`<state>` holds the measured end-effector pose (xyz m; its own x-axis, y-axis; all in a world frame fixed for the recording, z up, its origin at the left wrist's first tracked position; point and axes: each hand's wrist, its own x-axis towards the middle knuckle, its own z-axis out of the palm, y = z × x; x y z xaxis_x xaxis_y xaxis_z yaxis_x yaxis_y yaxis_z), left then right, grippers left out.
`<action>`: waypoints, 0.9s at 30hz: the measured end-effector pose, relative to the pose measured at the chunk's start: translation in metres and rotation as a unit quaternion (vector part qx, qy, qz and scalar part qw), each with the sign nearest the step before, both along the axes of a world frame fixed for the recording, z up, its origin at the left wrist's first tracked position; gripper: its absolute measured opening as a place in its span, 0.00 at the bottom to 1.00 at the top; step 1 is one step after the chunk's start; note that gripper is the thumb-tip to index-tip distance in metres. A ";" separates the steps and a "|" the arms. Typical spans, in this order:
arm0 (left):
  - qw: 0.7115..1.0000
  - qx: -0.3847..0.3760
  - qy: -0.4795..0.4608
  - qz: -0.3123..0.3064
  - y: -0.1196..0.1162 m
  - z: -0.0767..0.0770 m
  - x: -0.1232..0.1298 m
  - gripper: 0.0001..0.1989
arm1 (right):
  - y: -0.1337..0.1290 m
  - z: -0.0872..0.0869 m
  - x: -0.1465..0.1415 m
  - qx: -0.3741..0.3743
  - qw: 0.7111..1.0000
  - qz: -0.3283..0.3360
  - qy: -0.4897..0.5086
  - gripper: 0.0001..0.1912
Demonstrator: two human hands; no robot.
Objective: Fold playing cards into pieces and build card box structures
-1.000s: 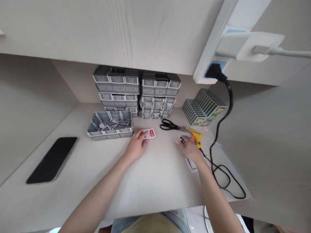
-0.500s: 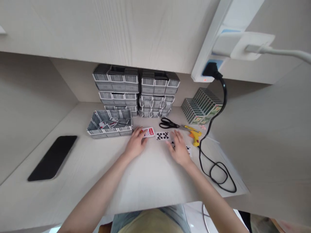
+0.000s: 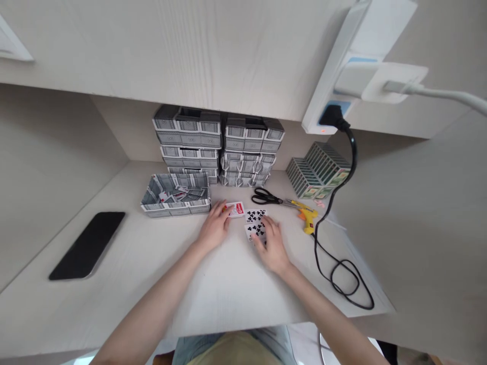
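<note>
My left hand (image 3: 215, 228) rests with its fingers apart on the left end of a red and white card (image 3: 238, 209) lying on the desk. Just right of it lies a playing card with black club marks (image 3: 254, 216). A second black-marked card (image 3: 255, 230) lies directly below, close against the first. My right hand (image 3: 271, 246) has its fingers spread over the right part of these cards, its thumb on the lower one. Behind my left hand, an open box made of grey patterned cards (image 3: 178, 208) holds loose cards.
Stacked grey card boxes (image 3: 190, 139) stand at the back. Black scissors (image 3: 266, 196) and a yellow glue gun (image 3: 309, 220) lie right of the cards, by a looped black cable (image 3: 344, 291). A phone (image 3: 87, 246) lies left, green-striped boxes (image 3: 319, 170) back right.
My right hand has moved left and slightly towards me, bringing the lower card under the club card. The view has shifted slightly. My left hand stays at the red and white card.
</note>
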<state>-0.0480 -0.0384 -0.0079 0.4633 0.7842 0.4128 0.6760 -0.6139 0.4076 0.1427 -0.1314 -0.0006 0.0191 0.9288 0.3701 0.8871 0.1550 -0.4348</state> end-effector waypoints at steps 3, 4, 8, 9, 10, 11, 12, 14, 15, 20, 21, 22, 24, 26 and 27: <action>1.000 -0.001 0.001 0.000 0.000 0.000 0.000 0.20 | 0.028 0.007 0.003 -0.026 0.997 0.066 0.039 0.22; 1.000 -0.001 0.001 0.001 0.000 0.000 0.000 0.20 | 0.036 0.008 0.006 -0.037 0.996 0.073 0.040 0.22; 1.000 0.002 -0.007 0.002 0.000 -0.001 0.000 0.20 | 0.047 0.018 0.017 -0.118 0.986 0.119 0.018 0.26; 1.000 0.002 -0.010 0.001 0.000 -0.002 0.000 0.20 | 0.043 0.022 0.019 -0.143 0.982 0.126 0.013 0.27; 1.000 0.001 -0.014 -0.001 0.001 -0.002 0.000 0.20 | 0.038 0.026 0.021 -0.169 0.977 0.126 0.012 0.29; 1.000 0.001 -0.017 -0.002 0.001 -0.002 0.000 0.20 | 0.032 0.030 0.022 -0.198 0.972 0.126 0.011 0.32; 1.000 0.000 -0.019 -0.004 0.001 -0.002 0.000 0.20 | 0.025 0.034 0.022 -0.225 0.966 0.126 0.005 0.37; 1.000 -0.003 -0.022 -0.005 0.001 -0.002 0.000 0.20 | 0.014 0.041 0.020 -0.264 0.954 0.139 -0.026 0.51; 1.000 -0.006 -0.023 -0.006 0.001 -0.002 -0.001 0.21 | 0.010 0.043 0.018 -0.271 0.953 0.125 -0.046 0.54; 1.000 -0.010 -0.029 -0.004 0.000 -0.002 -0.001 0.20 | 0.014 0.046 0.002 -0.325 0.942 -0.008 -0.083 0.43; 0.999 -0.009 -0.031 -0.003 0.000 -0.002 -0.001 0.20 | 0.017 0.046 -0.001 -0.337 0.938 -0.024 -0.081 0.42; 0.999 -0.008 -0.032 -0.004 0.000 -0.002 -0.001 0.20 | 0.019 0.045 -0.002 -0.347 0.933 -0.036 -0.082 0.41; 0.999 -0.007 -0.035 -0.004 0.000 -0.002 -0.001 0.19 | 0.023 0.044 -0.003 -0.361 0.928 -0.033 -0.087 0.37; 0.999 -0.008 -0.036 -0.005 0.000 -0.001 -0.001 0.19 | 0.025 0.043 -0.001 -0.360 0.930 -0.005 -0.080 0.31; 0.999 -0.008 -0.037 -0.005 0.000 -0.001 -0.001 0.19 | 0.027 0.043 0.001 -0.351 0.934 0.009 -0.064 0.28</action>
<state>-0.0486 -0.0385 -0.0089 0.4402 0.7865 0.4332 0.6368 -0.6136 0.4669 0.1437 -0.1048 0.0429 -0.0019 0.9430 -0.3328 0.9388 -0.1129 -0.3255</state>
